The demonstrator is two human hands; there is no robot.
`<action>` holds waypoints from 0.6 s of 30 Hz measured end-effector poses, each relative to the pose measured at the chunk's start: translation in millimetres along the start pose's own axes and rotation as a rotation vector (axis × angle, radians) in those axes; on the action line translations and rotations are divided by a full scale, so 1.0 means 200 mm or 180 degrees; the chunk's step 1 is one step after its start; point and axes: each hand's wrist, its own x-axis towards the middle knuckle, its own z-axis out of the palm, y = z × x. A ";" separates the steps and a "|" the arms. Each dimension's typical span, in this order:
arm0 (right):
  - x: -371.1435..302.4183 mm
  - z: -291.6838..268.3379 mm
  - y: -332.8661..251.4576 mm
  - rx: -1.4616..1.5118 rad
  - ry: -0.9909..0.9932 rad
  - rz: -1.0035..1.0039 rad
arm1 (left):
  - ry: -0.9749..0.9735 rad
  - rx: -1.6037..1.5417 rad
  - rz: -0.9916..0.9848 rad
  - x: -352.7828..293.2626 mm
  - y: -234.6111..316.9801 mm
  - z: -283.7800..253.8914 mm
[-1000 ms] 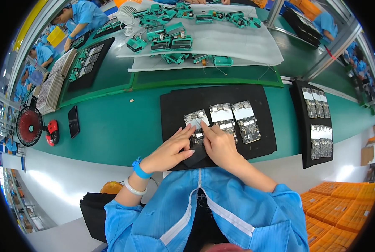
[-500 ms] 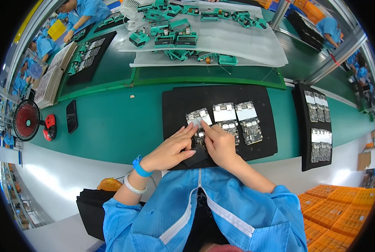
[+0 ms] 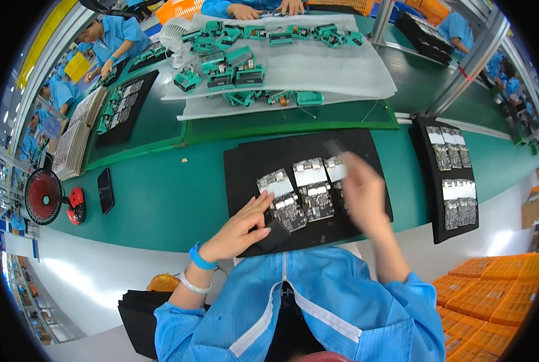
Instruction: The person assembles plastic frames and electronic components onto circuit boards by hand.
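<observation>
On a black mat [image 3: 257, 158] before me lie three small groups of circuit boards, each with a white strip across it. My left hand [image 3: 239, 228] is spread, its fingertips against the left circuit board [image 3: 286, 208] and its thumb by a dark flat piece [image 3: 275, 236]. Apart from the boards, the middle circuit board [image 3: 316, 202] is untouched. Above the right circuit board [image 3: 334, 168], partly covering it, my right hand [image 3: 366, 190] is raised and blurred. Its fingertips pinch a thin see-through film [image 3: 334, 146].
At right stands another black mat [image 3: 439, 217] with board groups. Green-cased assemblies [image 3: 239, 75] lie on white foam sheeting [image 3: 342, 72] beyond the green ledge [image 3: 281, 125]. A phone [image 3: 105, 192] and red fan [image 3: 44, 196] sit left. Orange crates [image 3: 486, 295] stand lower right. Co-workers sit beyond.
My right hand has lifted off the left board and moved right and away from me, with a film now at its fingertips. My left hand stays by the left board. The view has shifted slightly.
</observation>
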 end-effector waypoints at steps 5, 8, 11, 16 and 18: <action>0.05 -0.34 0.75 -0.1731 0.0580 0.0554 | 0.0025 -0.0200 0.0155 0.05 -0.02 0.02; 0.19 -0.31 0.66 -0.1805 0.0463 0.0121 | 0.0586 -0.1143 0.0302 0.07 -0.09 0.06; 0.47 -0.14 0.13 -0.0605 0.0261 -0.0811 | 0.1996 -0.3245 0.0344 0.03 -0.11 0.14; 0.92 0.44 -0.28 0.0163 -0.0208 -0.2206 | 0.2440 -0.3363 0.0535 0.02 -0.20 0.17; 1.09 0.63 -0.26 0.0062 0.0262 -0.2563 | 0.2372 -0.3015 0.0412 0.05 -0.19 0.18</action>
